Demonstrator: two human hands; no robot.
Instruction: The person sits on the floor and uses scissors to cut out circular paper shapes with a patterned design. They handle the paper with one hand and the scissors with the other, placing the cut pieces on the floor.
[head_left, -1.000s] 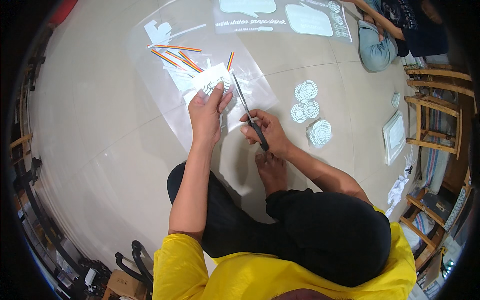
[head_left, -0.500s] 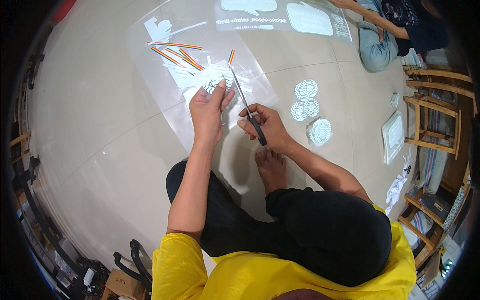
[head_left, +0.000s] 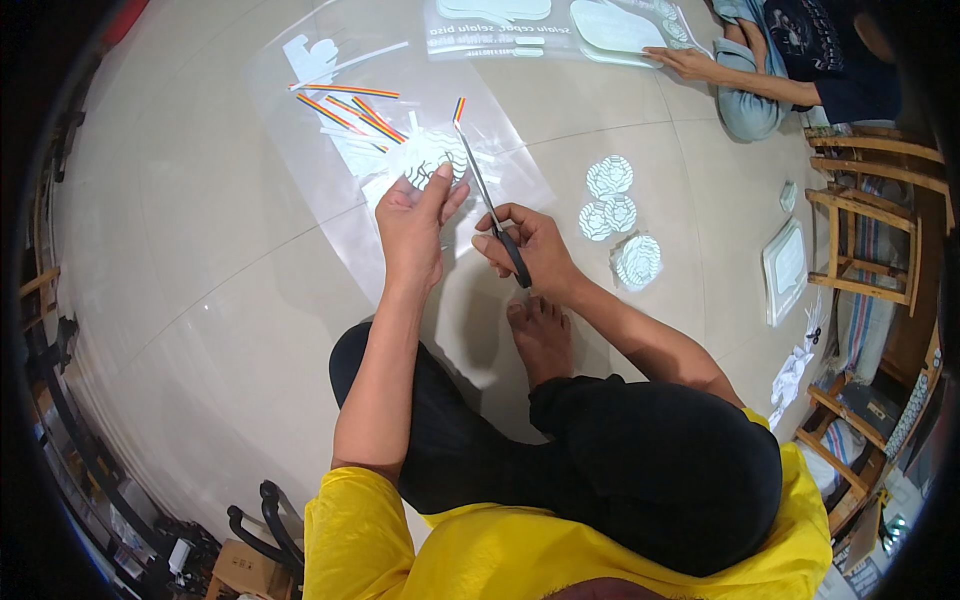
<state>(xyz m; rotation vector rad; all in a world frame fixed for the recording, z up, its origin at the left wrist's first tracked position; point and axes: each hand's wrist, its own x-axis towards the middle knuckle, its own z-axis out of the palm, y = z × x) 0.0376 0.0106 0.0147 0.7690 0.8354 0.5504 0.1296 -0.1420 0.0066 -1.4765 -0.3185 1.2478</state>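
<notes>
My left hand [head_left: 418,215] pinches a round white cutout [head_left: 432,153] with dark wavy lines, thumb on its face. In my right hand [head_left: 535,248] are black-handled scissors [head_left: 487,197], their blades pointing up and away along the cutout's right edge. A short rainbow-striped strip [head_left: 459,108] lies at the scissor tips. Beneath both is a clear plastic sheet [head_left: 500,135] spread on the floor, with several rainbow strips [head_left: 350,115] and white scraps [head_left: 362,155] on it. To the right of my right hand, several finished-looking round cutouts [head_left: 611,177] lie flat, one a thicker pile [head_left: 637,262].
A co-worker [head_left: 800,60] sits at the far right, a hand [head_left: 685,63] on a printed clear sheet [head_left: 475,40] with white speech-bubble shapes. Wooden stools [head_left: 868,245] and a stack of white cut shapes [head_left: 786,272] line the right side. A cardboard box [head_left: 248,568] stands lower left.
The co-worker's hand has come down onto the printed sheet, and that sheet has shifted slightly. My hands, the cutout and the scissors keep nearly the same pose.
</notes>
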